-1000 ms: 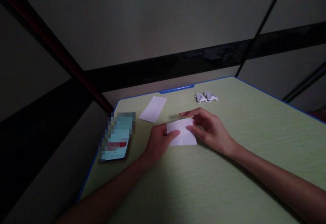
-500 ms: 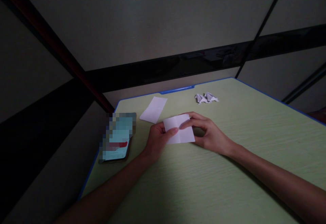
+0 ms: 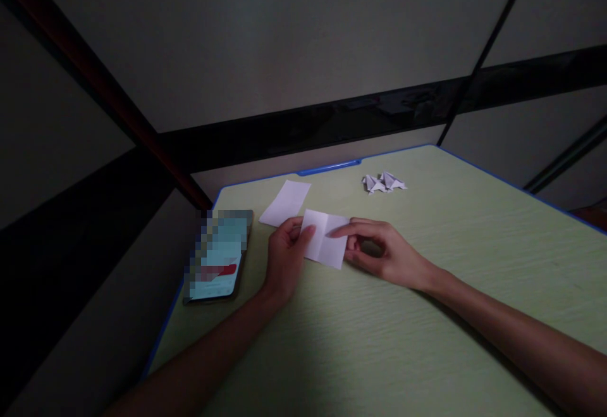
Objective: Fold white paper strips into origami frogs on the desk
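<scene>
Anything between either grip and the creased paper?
Nothing visible: left grip and right grip both touch the paper. The other sheet and folded figures lie beyond, the phone off left.

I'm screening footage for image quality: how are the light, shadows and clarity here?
Head view: dim overall, darkest at far left, with the creased paper standing out pale; head view: a soft shadow darkens the table near the bottom; head view: blocky pixels hide part of the phone; head view: faint reflections show in the black band.
</scene>
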The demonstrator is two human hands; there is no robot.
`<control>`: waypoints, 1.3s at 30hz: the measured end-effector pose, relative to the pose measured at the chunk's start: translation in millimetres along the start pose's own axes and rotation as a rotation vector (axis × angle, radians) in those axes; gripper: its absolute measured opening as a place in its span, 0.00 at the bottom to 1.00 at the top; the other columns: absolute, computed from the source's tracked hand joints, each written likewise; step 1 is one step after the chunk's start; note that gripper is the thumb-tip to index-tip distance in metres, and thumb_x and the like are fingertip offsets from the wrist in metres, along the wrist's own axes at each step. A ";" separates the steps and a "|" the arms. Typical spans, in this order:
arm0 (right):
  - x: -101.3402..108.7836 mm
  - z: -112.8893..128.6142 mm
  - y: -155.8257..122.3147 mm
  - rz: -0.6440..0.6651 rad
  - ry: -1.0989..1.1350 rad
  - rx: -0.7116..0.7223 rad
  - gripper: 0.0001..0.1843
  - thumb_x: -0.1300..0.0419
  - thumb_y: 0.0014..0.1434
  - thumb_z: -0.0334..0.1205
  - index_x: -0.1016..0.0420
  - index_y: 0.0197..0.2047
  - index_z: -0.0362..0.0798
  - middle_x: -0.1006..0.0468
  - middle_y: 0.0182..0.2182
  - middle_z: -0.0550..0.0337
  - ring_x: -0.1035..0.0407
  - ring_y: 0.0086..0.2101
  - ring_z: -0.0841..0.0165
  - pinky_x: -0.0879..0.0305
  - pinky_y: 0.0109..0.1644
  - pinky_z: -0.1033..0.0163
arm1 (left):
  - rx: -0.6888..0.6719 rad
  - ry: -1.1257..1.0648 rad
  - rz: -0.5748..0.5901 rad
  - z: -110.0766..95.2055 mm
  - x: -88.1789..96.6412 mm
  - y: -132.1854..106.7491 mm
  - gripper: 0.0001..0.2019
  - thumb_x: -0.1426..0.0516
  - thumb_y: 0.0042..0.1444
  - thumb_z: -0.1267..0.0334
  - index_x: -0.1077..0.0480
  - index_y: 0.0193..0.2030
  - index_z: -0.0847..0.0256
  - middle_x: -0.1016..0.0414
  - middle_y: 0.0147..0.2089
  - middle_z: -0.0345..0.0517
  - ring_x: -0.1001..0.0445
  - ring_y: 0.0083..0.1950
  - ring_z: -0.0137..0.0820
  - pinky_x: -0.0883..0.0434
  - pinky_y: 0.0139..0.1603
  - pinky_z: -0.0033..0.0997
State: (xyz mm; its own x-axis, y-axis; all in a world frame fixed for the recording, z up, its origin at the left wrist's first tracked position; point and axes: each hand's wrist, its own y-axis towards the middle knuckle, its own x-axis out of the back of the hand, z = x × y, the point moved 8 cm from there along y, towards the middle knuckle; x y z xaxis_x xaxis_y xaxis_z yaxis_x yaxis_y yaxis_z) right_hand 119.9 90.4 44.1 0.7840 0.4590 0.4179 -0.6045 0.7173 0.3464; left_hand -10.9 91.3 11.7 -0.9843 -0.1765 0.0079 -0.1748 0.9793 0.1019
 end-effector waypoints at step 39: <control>-6.2 -24.8 3.0 -0.013 0.757 -0.322 0.08 0.44 0.50 0.38 0.32 0.27 0.41 0.28 0.20 0.61 0.35 0.21 0.76 0.44 0.25 0.69 | 0.086 -0.156 -0.025 7.2 1.0 1.3 0.09 0.42 0.41 0.62 0.33 0.30 0.65 0.32 0.21 0.36 0.37 0.21 0.21 0.40 0.20 0.19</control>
State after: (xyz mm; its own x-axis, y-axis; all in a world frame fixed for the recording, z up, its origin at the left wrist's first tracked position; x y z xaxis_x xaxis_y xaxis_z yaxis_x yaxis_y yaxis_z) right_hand 116.7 102.7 21.7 0.7431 0.5964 -0.3036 -0.6150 0.7875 0.0417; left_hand -12.3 93.1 4.7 -0.9704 -0.1900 -0.1489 -0.1943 0.9808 0.0148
